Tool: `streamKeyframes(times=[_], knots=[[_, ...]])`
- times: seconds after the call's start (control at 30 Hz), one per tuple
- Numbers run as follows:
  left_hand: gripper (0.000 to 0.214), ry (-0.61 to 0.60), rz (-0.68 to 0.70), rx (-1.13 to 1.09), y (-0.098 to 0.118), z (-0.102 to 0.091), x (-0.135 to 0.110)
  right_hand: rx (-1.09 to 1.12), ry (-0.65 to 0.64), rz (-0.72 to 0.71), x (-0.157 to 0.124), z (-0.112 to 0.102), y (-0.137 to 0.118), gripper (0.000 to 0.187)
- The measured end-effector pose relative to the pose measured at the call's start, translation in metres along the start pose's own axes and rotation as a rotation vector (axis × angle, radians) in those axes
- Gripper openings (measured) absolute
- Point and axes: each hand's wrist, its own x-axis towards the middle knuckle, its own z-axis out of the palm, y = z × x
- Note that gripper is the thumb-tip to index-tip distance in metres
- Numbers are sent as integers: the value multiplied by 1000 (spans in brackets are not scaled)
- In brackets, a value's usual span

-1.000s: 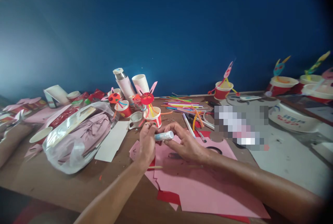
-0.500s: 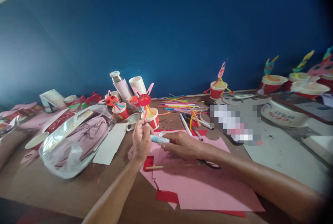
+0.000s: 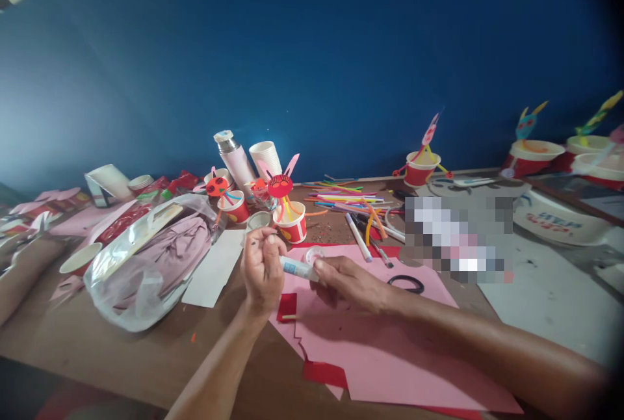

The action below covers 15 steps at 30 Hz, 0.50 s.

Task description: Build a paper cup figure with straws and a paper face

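Observation:
My right hand [image 3: 348,283] grips a small white glue tube [image 3: 297,268] and points its tip toward my left hand [image 3: 262,268]. That left hand is raised over the table with its fingers pinched on something too small to make out. Under both hands lie pink paper sheets [image 3: 385,355] with a small red paper square [image 3: 287,306] beside my left wrist. A little round cap [image 3: 314,255] rests on the pink paper just behind the tube.
A red paper cup with a bunny face and straws [image 3: 290,220] stands just beyond my hands. Coloured straws [image 3: 341,197], markers, a thermos [image 3: 234,158] and a plastic bag of cloth [image 3: 156,257] crowd the wooden table. More cup crafts line the far right.
My left hand has lifted and turned up from the tube with its fingers pinched. The glue tube has tilted down toward it. The red square under my left wrist is now uncovered.

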Motion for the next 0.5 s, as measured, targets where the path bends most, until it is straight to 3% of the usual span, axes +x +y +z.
streamKeyframes(times=[0.07,0.17,0.3,0.43,0.5], knots=[[7,-9,0,-4,1,0,-1,-228,147,-76,-3,0,-6,38],[7,20,-61,-103,5,1,3,-418,231,-105,-6,0,-12,27],[11,53,-265,-391,6,0,14,-284,347,-62,-2,-2,-10,26],[14,-143,-413,-502,0,2,12,-206,485,-41,3,-8,-5,25],[12,-233,-408,-528,-2,6,3,-272,530,-50,4,-10,-4,26]])
